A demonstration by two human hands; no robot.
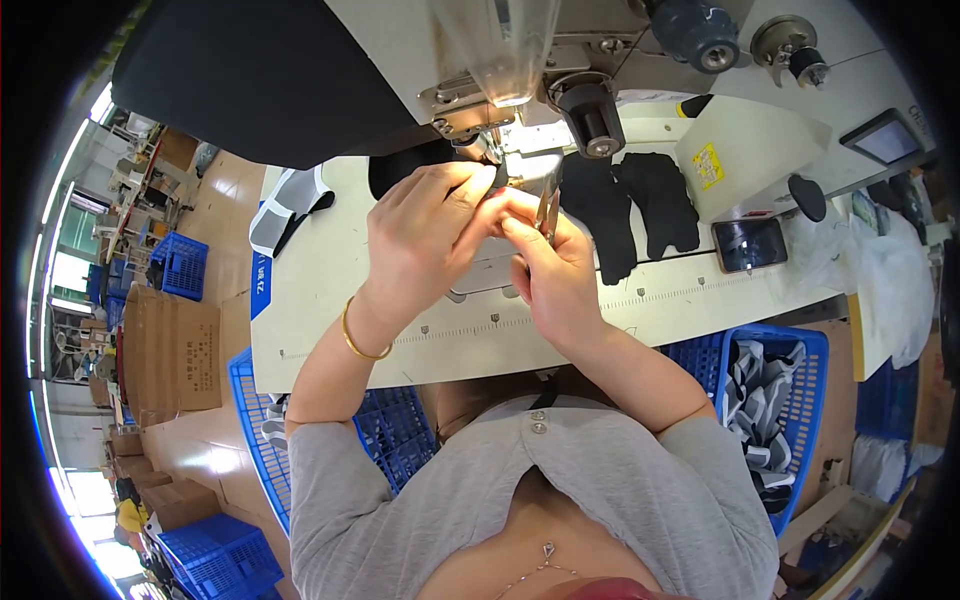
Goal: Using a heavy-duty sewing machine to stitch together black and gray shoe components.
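Note:
My left hand (425, 230) is at the sewing machine's (475, 125) needle area, fingers closed on the edge of a black fabric piece (395, 168). Much of that piece lies hidden behind the hand. Just right of it, my right hand (555, 270) is closed round a small pair of metal thread snips (549, 205), their blades pointing up and away from me. The fingertips of both hands meet in front of the presser foot, where a lamp shines brightly. What exactly lies between the fingertips is too small to tell.
Black fabric pieces (655, 205) lie on the right of the white worktable (370, 350). A grey-and-black piece (290, 210) rests at its left edge. A phone (750, 246) lies at right. Blue baskets (818, 400) stand below the table, one filled with grey-and-black pieces.

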